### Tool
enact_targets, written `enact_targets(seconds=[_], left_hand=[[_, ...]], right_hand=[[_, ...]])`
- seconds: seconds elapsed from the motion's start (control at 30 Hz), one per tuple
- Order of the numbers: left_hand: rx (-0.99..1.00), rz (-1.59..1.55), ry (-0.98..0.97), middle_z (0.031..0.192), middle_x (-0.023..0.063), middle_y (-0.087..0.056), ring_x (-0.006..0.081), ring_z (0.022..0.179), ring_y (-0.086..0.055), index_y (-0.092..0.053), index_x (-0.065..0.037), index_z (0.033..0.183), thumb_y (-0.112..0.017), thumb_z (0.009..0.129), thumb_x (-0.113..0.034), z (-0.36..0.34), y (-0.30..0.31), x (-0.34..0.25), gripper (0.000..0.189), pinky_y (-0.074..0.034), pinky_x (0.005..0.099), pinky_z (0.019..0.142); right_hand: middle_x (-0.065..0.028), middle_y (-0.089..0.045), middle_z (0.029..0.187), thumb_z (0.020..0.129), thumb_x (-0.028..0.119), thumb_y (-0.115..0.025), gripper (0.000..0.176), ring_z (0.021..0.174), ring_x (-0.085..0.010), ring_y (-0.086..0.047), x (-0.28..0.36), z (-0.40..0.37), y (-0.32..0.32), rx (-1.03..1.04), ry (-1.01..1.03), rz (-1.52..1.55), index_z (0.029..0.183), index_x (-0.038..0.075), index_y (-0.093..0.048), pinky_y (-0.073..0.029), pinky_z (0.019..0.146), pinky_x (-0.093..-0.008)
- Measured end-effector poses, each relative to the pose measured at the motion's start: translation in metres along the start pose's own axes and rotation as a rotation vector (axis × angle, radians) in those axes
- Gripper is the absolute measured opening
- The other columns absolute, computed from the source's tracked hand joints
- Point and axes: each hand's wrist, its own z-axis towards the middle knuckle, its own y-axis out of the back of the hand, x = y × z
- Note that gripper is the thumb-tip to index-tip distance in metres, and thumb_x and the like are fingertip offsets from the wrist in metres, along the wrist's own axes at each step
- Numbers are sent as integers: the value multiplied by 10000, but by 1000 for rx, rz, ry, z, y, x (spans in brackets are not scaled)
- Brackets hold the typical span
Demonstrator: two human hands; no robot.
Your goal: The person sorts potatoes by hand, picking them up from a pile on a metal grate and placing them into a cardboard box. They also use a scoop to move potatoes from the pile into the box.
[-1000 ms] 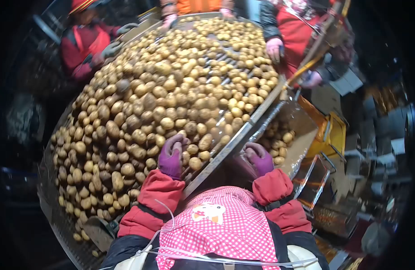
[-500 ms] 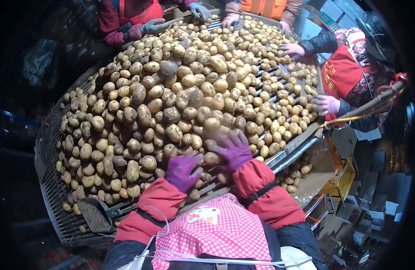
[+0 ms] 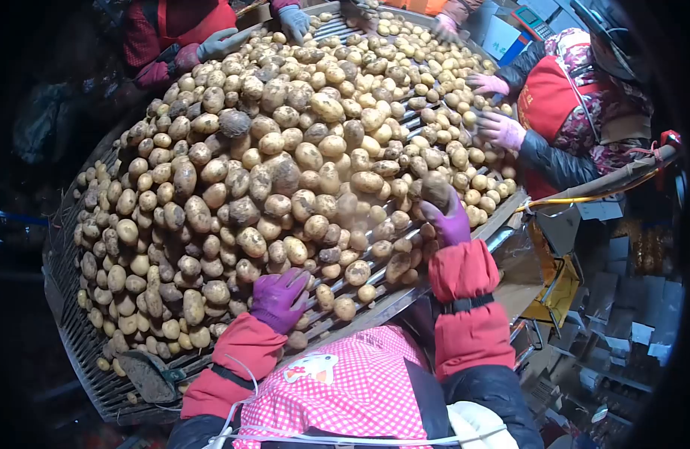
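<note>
A large heap of soil-marked potatoes (image 3: 247,179) covers a slatted metal sorting table (image 3: 83,359). My left hand (image 3: 280,301), in a purple glove, rests at the heap's near edge with its fingers stretched out against the potatoes. Farther right, my right hand (image 3: 450,219), in a matching glove, is closed around a brownish potato (image 3: 437,190) by the table's right side. That potato is slightly blurred. Between my hands, several loose potatoes lie on the bars, including a pale potato (image 3: 345,308).
Co-workers' hands surround the far side: a grey glove (image 3: 293,22), another grey glove (image 3: 219,43) and a pink glove (image 3: 500,130). A dirty scoop (image 3: 146,376) lies at lower left. A pole with a yellow cable (image 3: 584,197) juts over the right edge. Cardboard (image 3: 558,224) stands beyond.
My right hand has moved right, away from my left, and now grips a potato. My left hand has shifted slightly left and down. The camera view has shifted; a co-worker's pink glove has reached inward.
</note>
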Motion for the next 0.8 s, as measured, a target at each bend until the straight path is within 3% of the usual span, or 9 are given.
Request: enact_targets(seconds=[0.07,0.17,0.23,0.33,0.37,0.43,0.53,0.63,0.8], left_hand=[[-10,6,-1,1237,75,-629,275,938,-620,-650,-145,1221,-682,789,-270,1,2,-3,451,-436,439,865],[-62,15,-13,1220,78,-638,280,943,-621,-651,-148,1220,-690,781,-252,-1,-4,-1,454,-442,439,863],[-127,21,-42,1150,103,-667,300,920,-637,-672,-115,1164,-695,781,-211,2,-2,-5,396,-466,444,821],[-211,40,-90,1074,133,-688,333,880,-653,-690,-73,1088,-692,786,-165,3,-9,-5,316,-484,450,770],[-272,87,-118,1058,121,-691,321,805,-652,-705,-81,1067,-698,776,-165,3,-14,-4,302,-493,442,707],[-330,56,-184,1053,136,-691,329,771,-659,-703,-68,1050,-699,763,-142,6,-14,-5,297,-503,442,677],[-277,69,-111,1027,156,-699,354,855,-671,-699,-66,1057,-702,757,-130,5,-19,-8,307,-515,453,755],[-301,121,-149,1048,144,-694,345,861,-667,-700,-83,1087,-695,739,-117,6,-20,-12,350,-509,457,751],[-301,192,-205,1056,160,-678,347,836,-663,-676,-65,1114,-684,728,-125,7,-21,-13,390,-507,444,729]], right_hand=[[-63,-644,1048,924,138,-614,376,976,-195,-643,0,-23,4,34,-126,583,1273,35,-521,-529,880,-359],[-37,-607,847,913,489,-653,689,843,-246,-607,-12,-52,14,169,-64,1258,1400,50,-441,-472,967,-487],[-36,-584,737,931,559,-576,715,774,-238,-584,-15,-70,31,154,-95,1306,1419,52,-446,-484,935,-492],[-68,-706,906,929,381,-652,482,787,-234,-640,-8,-98,57,-246,-335,1192,1309,93,-586,-542,814,-440],[-94,-718,950,937,284,-658,344,804,-248,-655,6,-111,64,-392,-293,1182,1238,121,-632,-545,831,-433],[-111,-718,960,948,271,-639,240,853,-268,-670,-46,-143,108,-291,-309,1311,1137,126,-674,-548,855,-438],[-120,-705,911,947,291,-643,204,861,-292,-676,-90,-189,176,-428,-313,1320,1032,110,-687,-552,894,-474],[-117,-705,960,891,268,-686,161,922,-314,-662,-102,-213,231,-785,-444,1276,885,110,-659,-521,924,-515],[-118,-686,1083,892,168,-661,293,972,-315,-672,-169,-251,303,-858,-332,1380,1179,170,-604,-538,915,-522]])
